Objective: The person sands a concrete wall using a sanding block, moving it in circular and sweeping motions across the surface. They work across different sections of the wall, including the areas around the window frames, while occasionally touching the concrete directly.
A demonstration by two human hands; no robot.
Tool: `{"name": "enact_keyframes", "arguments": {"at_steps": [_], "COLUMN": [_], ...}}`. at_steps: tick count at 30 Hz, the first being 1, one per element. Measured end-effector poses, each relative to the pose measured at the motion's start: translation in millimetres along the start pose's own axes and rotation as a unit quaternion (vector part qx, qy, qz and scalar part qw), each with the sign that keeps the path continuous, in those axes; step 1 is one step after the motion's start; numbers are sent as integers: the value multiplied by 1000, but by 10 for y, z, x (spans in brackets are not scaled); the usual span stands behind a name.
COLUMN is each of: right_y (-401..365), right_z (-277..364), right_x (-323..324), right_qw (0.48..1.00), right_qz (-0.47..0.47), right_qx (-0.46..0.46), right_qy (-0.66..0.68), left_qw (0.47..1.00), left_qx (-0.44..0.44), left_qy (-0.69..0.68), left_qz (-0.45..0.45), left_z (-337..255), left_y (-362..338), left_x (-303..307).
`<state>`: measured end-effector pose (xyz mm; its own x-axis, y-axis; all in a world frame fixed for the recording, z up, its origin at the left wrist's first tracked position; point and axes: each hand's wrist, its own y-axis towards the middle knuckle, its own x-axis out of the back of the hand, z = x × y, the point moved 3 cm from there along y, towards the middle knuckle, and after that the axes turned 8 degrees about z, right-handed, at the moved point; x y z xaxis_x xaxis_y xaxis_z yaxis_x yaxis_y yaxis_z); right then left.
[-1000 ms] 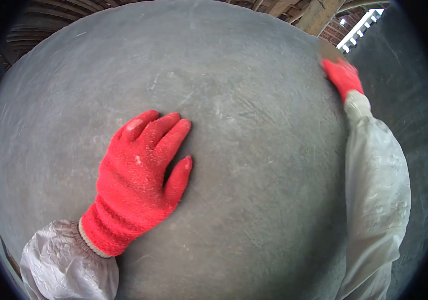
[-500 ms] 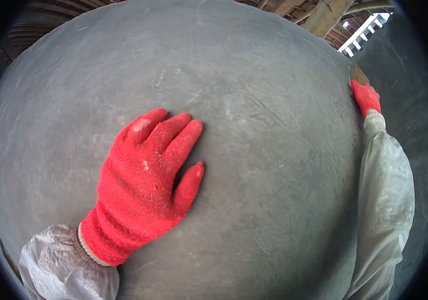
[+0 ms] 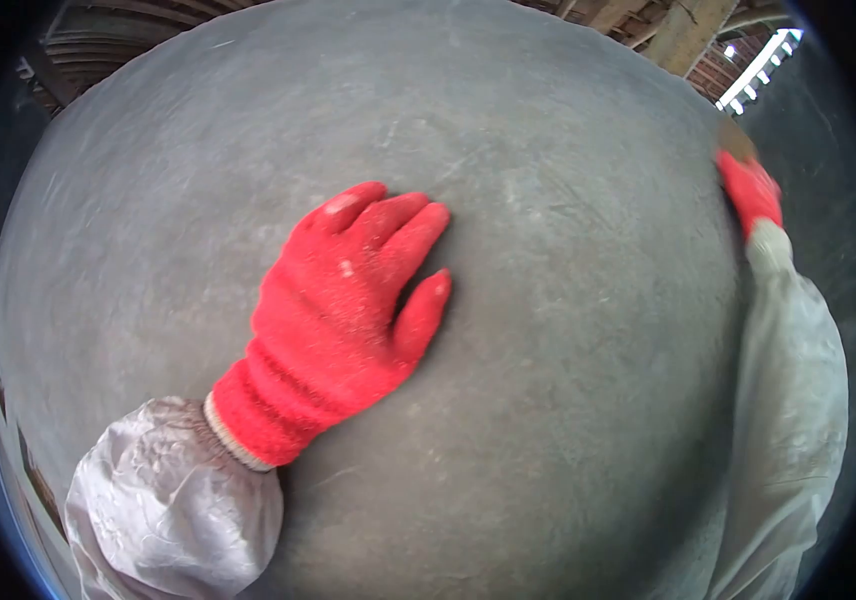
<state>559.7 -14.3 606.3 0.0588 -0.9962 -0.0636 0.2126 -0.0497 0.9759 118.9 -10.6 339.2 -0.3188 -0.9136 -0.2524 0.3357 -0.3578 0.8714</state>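
Observation:
A broad grey plastered wall fills most of the head view. My left hand, in a red knit glove, lies on it left of centre, fingers stretched out and thumb apart, holding nothing. At the wall's upper right edge is my right hand, also red-gloved. Its fingers are closed on a flat brown trowel, blurred by motion, whose blade points up along the edge. The trowel's handle is hidden in the glove. Pale sleeves cover both forearms.
Wooden roof beams show above the wall's top. A darker grey wall stands at the right, beyond the edge. Daylight enters through a slotted gap at the upper right.
The whole view has shifted, so the wall and both hands appear farther right and the left hand higher. The left hand remains flat on the wall; the right still grips the trowel.

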Motion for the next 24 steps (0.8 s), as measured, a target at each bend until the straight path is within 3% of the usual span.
{"name": "enact_keyframes", "arguments": {"at_steps": [1, 3, 4, 6, 7, 9, 11, 12, 13, 14, 16, 19, 23, 24], "right_y": [294, -152, -124, -106, -27, -95, -340, -528, -631, -634, -1186, -1148, -805, -721], "right_z": [-624, -643, -632, -607, -473, 174, 1244, 1837, 2321, 2784, 3402, 3395, 2381, 2123], "right_x": [-199, 108, 96, 5, -31, 3, 9, 6, -102, -150, -36, -16, -56, -29], "right_qw": [993, 982, 982, 984, 987, 996, 990, 982, 949, 965, 955, 962, 982, 990], "right_qz": [-61, 52, 52, -77, -83, -75, -36, -87, -186, -99, -97, -58, -119, -108], "right_qx": [-32, -128, -124, -131, -103, -27, 84, 136, 247, 234, 241, 228, 100, 79], "right_qy": [-101, -129, -131, -92, -87, -28, 103, 99, 58, 65, 144, 139, 104, 34], "left_qw": [1000, 1000, 999, 999, 998, 998, 995, 995, 996, 994, 987, 990, 998, 999], "left_qx": [3, -12, -15, -25, -32, -25, -39, -37, -40, -35, -39, -41, -4, 12], "left_qy": [4, -7, -6, -15, -27, -32, -58, -67, -59, -86, -143, -126, -57, -42], "left_qz": [2, -22, -28, -38, -54, -49, -75, -60, -60, -58, -57, -51, -4, 4], "left_z": [10, 12, 4, 11, 1, -52, -79, -104, -131, -156, -185, -25, 461, 561], "left_y": [-2, -5, -1, -16, -27, -36, -45, -34, -26, -15, -19, -115, -429, -523], "left_x": [-7, -12, -24, -33, -31, -44, -48, -41, -13, 10, 21, 204, 547, 571]}}
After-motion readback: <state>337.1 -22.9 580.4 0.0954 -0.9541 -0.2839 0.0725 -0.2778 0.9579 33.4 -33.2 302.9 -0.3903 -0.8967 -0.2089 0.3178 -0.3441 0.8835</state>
